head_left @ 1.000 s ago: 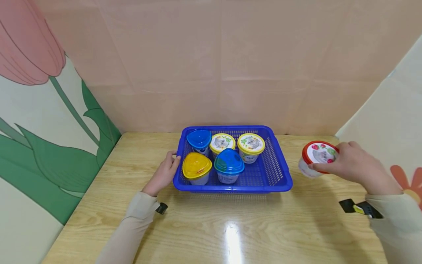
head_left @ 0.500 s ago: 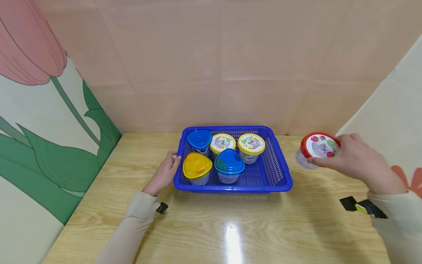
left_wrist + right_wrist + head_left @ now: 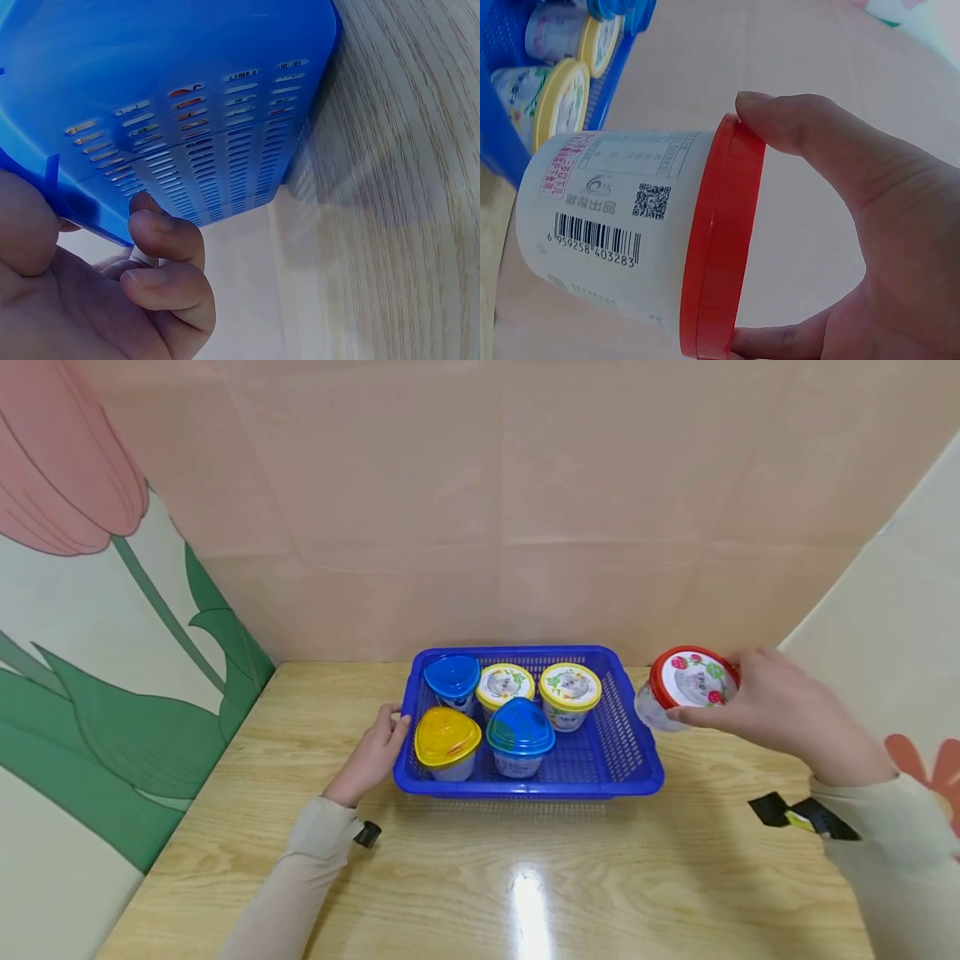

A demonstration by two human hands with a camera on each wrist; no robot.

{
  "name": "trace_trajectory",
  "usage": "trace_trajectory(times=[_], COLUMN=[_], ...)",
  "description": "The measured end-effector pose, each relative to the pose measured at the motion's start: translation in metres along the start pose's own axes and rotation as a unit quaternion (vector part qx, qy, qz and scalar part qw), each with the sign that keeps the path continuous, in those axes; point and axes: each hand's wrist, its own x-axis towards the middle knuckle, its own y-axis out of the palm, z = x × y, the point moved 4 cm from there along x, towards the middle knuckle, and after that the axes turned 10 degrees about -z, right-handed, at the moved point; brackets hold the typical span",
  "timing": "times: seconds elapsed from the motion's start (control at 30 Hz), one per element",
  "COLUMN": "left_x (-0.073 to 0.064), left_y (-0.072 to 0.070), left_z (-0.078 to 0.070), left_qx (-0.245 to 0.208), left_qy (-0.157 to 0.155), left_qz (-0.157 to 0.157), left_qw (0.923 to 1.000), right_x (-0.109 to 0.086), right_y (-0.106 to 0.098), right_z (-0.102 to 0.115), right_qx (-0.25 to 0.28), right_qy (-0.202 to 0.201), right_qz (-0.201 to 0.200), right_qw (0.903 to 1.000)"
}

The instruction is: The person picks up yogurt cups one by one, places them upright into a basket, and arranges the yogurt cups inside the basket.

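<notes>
My right hand [image 3: 783,718] grips a white tub by its red lid [image 3: 693,678], thumb and fingers on opposite sides of the rim. The tub hangs tilted just off the basket's right side; its barcode side [image 3: 615,202] shows in the right wrist view. With my left hand [image 3: 372,753] I hold the left rim of a blue plastic basket [image 3: 637,785], fingers curled beneath the rim [image 3: 64,196]. Inside stand two tubs with round yellow-edged lids [image 3: 506,683], a yellow rounded-triangular-lidded tub [image 3: 447,737] and two with blue lids [image 3: 521,725].
The basket's front right floor [image 3: 581,762] shows bare mesh. Everything rests on a wood-grain table [image 3: 450,877], with a peach-coloured wall [image 3: 495,527] close behind. Flower-painted panels [image 3: 112,693] flank both sides.
My right hand has lifted the red-lidded tub and carried it left, closer to the basket's right side. The left hand and the basket stay where they were.
</notes>
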Motion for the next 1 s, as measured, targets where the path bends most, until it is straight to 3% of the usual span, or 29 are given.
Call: trace_trajectory(times=[0.37, 0.5, 1.0], left_x=[0.001, 0.001, -0.001], left_y=[0.001, 0.001, -0.001], left_z=[0.0, 0.001, -0.002], left_qx=[0.001, 0.006, 0.003], left_qy=[0.003, 0.011, 0.009], left_qz=[-0.003, -0.01, -0.008], left_qw=[1.0, 0.9999, 0.9999], right_x=[0.01, 0.012, 0.018], right_y=[0.016, 0.023, 0.03], right_z=[0.021, 0.026, 0.05], right_qx=[0.012, -0.005, -0.016], right_qy=[-0.033, -0.04, -0.068], right_qz=[0.035, 0.048, 0.065], right_qw=[0.9988, 0.998, 0.9955])
